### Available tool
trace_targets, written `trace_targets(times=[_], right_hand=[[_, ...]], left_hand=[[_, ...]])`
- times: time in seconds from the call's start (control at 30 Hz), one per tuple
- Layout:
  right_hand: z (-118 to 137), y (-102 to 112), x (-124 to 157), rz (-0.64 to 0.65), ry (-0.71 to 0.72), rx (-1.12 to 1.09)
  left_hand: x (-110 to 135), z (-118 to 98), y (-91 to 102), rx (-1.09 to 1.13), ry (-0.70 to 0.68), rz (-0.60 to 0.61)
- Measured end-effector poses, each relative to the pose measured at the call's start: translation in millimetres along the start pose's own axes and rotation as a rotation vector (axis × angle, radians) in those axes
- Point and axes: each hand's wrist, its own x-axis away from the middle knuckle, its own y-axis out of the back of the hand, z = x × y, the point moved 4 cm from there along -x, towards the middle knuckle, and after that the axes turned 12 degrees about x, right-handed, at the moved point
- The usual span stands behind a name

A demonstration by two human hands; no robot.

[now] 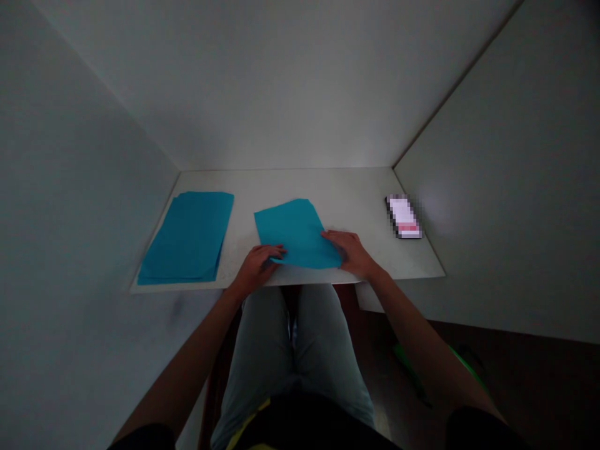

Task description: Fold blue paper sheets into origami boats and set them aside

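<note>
A single blue sheet of paper (296, 232) lies on the white desk (337, 194), right in front of me. My left hand (259, 264) rests on its near left corner with fingers curled onto the edge. My right hand (347, 251) lies flat on its near right corner, fingers stretched out over the paper. A stack of the same blue sheets (190, 236) sits at the left of the desk, apart from both hands.
A phone (404, 217) with a lit screen lies at the desk's right side. White partition walls close the desk in on the left, back and right. My legs are under the near edge.
</note>
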Motion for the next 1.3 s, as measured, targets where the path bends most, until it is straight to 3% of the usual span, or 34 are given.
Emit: trace_targets(times=[0.27,0.43,0.67,0.77,0.87,0.97,1.07,1.17,1.3], right_hand=[[12,-5,-12,0.029,0.117,0.068],[10,-2,-6,-0.063,0.043,-0.017],[4,-16,-25,-0.189,-0.304,-0.111],[1,-18,-33,-0.301,-0.415,-0.169],[5,-10,-29,-0.490,-0.431,-0.079],[21,-3,-23,-0.529,-0.390,0.089],[43,-11,-31,-0.346,-0.234,0.158],[53,-25,-48,-0.183,-0.133,0.191],[39,-37,-60,-0.115,-0.142,0.241]], left_hand=[[0,-4,-2.2,-0.131,0.031,0.046],[-2,-3,-0.4,-0.052,-0.005,0.063],[-10,16,4.5,0.035,0.285,-0.258],[-17,14,3.2,0.075,0.321,-0.408],[-23,1,0.1,-0.064,0.286,-0.490],[-33,-19,-14.7,-0.272,0.225,-0.375],[-45,-28,-37.7,-0.353,0.211,-0.202],[-54,-20,-52.3,-0.392,0.245,-0.134],[-57,-4,-50.8,-0.408,0.189,-0.077]])
